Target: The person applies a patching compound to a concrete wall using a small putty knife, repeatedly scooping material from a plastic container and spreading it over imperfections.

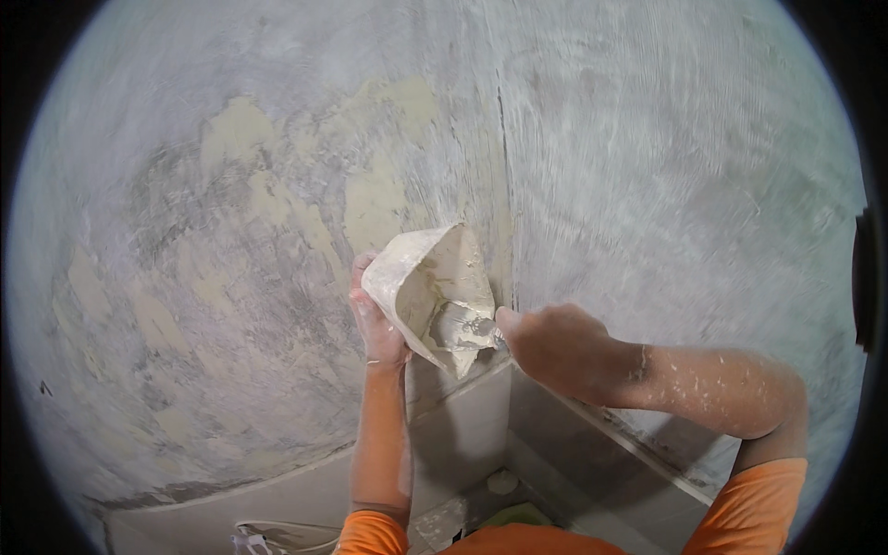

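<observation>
My left hand (375, 319) is wrapped around the outer side of a whitish, plaster-crusted container (407, 259) with a pointed lip. The container is tilted, its mouth turned toward the right. Inside lies a smeared metal blade of a putty knife (460, 326), with wet cream-coloured filler around it. My right hand (564, 347) is closed at the right of the container's mouth, on the blade's near end; the handle is hidden in the fist. White specks of filler dot my right forearm.
Ahead is a grey wall (610, 185) with yellowish filler patches (375, 199) on its left part and a dark vertical corner line (504, 139). Below runs a ledge (638, 449) above smooth lower panels. A pale round object (502, 481) and something green (518, 514) lie low down.
</observation>
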A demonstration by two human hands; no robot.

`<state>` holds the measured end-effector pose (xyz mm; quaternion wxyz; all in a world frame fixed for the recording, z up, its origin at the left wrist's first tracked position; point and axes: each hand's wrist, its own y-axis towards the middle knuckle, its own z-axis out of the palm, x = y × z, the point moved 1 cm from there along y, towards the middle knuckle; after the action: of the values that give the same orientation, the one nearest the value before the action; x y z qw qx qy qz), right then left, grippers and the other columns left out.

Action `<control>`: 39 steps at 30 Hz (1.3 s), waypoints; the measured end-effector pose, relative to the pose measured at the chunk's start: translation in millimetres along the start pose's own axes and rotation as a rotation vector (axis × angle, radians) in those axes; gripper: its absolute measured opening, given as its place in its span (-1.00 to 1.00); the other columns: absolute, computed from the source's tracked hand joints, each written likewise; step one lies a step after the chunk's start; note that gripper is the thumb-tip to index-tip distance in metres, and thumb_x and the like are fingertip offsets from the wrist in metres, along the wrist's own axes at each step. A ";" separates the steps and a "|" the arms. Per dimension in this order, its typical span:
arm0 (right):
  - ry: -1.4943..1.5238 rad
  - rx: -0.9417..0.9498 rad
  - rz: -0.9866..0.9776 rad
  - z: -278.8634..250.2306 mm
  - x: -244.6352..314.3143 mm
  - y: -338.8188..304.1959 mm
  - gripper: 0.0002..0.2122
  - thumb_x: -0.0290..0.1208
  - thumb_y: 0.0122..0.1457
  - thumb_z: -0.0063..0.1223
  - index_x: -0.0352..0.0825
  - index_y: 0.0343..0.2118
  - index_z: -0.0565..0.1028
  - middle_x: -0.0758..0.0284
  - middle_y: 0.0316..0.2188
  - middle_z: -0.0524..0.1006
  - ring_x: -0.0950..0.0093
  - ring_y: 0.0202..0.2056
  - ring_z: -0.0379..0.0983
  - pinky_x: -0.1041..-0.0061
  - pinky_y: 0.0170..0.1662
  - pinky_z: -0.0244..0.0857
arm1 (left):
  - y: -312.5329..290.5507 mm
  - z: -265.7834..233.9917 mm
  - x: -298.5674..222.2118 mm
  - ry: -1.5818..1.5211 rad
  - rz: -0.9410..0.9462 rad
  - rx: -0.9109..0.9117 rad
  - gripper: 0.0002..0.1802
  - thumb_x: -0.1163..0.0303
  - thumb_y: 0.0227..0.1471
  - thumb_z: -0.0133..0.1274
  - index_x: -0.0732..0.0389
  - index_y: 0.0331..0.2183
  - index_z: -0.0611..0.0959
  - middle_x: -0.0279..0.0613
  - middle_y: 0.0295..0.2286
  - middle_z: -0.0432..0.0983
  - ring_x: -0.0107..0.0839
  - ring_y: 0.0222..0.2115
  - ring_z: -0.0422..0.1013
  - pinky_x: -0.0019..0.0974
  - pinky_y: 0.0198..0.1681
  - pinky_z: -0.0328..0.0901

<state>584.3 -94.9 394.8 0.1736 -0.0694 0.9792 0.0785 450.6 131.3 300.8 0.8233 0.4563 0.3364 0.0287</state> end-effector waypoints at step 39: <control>0.590 -0.775 0.591 36.2 -187.9 170.0 -0.66 -0.52 0.20 -0.10 -0.56 0.02 0.32 -0.25 -0.19 0.54 -0.16 -0.08 0.50 -0.01 0.04 0.35 | -15.9 -9.8 -79.8 0.155 -0.010 -0.469 -0.21 -0.25 0.37 -0.39 0.26 0.21 0.35 -0.04 0.09 0.41 -0.21 0.11 0.37 -0.08 0.19 0.29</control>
<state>743.3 98.2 449.2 -0.1749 0.1298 0.8637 0.4546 379.1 101.0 327.2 0.8785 0.2474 0.3851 0.1369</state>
